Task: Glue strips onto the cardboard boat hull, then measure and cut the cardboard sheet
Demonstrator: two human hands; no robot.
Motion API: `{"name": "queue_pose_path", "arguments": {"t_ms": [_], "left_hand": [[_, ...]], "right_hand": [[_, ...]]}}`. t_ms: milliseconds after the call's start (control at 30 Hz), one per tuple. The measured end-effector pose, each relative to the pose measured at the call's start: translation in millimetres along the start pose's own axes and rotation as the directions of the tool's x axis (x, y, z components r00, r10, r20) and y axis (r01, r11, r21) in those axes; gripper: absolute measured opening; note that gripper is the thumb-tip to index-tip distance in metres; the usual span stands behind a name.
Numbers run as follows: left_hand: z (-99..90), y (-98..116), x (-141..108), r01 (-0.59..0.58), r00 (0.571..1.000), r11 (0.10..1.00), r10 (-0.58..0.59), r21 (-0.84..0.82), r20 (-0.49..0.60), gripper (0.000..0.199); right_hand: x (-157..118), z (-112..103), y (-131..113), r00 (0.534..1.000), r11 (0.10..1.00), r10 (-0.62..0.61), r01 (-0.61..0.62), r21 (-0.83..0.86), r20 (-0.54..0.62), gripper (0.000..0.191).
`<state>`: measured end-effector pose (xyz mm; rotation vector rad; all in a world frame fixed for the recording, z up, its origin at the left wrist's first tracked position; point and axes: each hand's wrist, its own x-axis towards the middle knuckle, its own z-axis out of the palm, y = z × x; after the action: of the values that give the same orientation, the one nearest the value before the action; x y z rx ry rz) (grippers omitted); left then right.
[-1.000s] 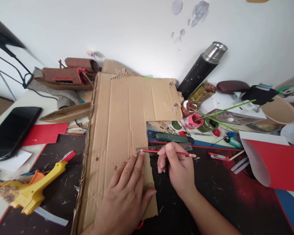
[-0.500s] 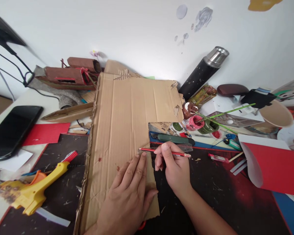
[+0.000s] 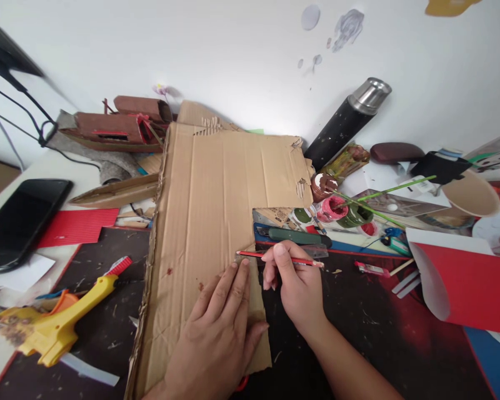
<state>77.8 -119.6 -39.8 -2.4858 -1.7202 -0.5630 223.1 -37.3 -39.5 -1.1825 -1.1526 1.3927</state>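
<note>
A large sheet of corrugated cardboard [image 3: 208, 189], with a notch cut from its right side, lies in front of me. My left hand [image 3: 219, 328] rests flat on its lower part, fingers stretched forward and thumb near the right edge. My right hand [image 3: 298, 283] is closed around a red pencil [image 3: 252, 254], held nearly level. The pencil's tip is at the cardboard just beyond my left fingertips. A clear strip [image 3: 316, 251] shows behind the pencil's far end; part of it is hidden by the right hand.
A yellow glue gun [image 3: 62, 328] and a black phone [image 3: 23, 222] lie at left. Beyond the notch are a green-handled cutter [image 3: 298, 237] and open paint jars [image 3: 331, 209]. A black thermos [image 3: 345, 125] leans at the wall. Red paper [image 3: 470, 286] lies at right.
</note>
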Motion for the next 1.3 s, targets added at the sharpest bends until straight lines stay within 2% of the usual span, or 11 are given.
{"name": "queue_pose_path", "arguments": {"t_ms": [267,433,567,1300], "left_hand": [[-0.2,-0.3,0.3,-0.009,1.000,1.000,0.009,-0.011,-0.011,0.058],[2.2,0.6,-2.9,0.032,0.999,0.999,-0.032,-0.030,0.020,0.062],[1.2,0.1,-2.0,0.001,1.000,1.000,-0.001,-0.004,0.026,0.058],[-0.8,0.0,0.2,-0.002,1.000,1.000,0.002,0.015,0.012,0.057]], "right_hand": [[0.0,-0.2,-0.3,1.000,1.000,0.003,-0.003,0.010,-0.003,0.047],[0.0,-0.1,-0.3,1.000,1.000,0.005,-0.005,0.004,-0.003,0.047],[0.1,-0.1,-1.5,1.000,1.000,0.023,-0.023,-0.009,-0.003,0.047],[-0.5,-0.9,-0.8,1.000,0.999,0.008,-0.007,0.041,-0.002,0.047]]}}
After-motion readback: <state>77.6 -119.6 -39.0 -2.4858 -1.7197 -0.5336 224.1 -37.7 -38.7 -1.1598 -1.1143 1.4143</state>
